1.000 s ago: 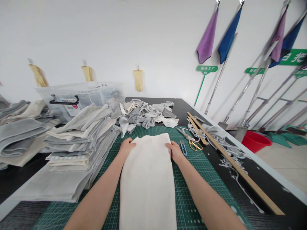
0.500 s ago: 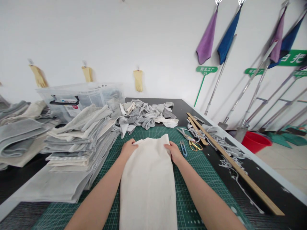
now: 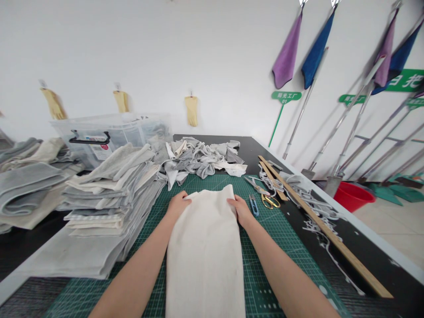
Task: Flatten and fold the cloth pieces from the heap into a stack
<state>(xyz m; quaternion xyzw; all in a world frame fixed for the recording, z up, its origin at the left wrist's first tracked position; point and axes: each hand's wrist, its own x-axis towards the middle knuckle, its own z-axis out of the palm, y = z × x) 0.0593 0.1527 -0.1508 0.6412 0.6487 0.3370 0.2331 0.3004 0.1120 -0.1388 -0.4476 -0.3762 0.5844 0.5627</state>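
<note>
A long piece of cream fabric (image 3: 206, 251) lies lengthwise on the green cutting mat (image 3: 278, 247), running toward me past the bottom of the view. My left hand (image 3: 178, 206) pinches its far left corner between thumb and fingers. At the far right corner, my right hand (image 3: 241, 210) grips the edge, where the cloth stands up in a small raised peak. Blue thread snips (image 3: 254, 205) lie just to the right of that hand. Gold-handled scissors (image 3: 270, 202) rest a little farther out on the mat's edge.
A tall stack of folded grey and cream cloths (image 3: 99, 221) stands at the left, before a clear plastic bin (image 3: 122, 128). Fabric scraps (image 3: 202, 159) are heaped beyond the mat. Along the right run a wooden strip (image 3: 318, 221) and tangled grey cords (image 3: 298, 181).
</note>
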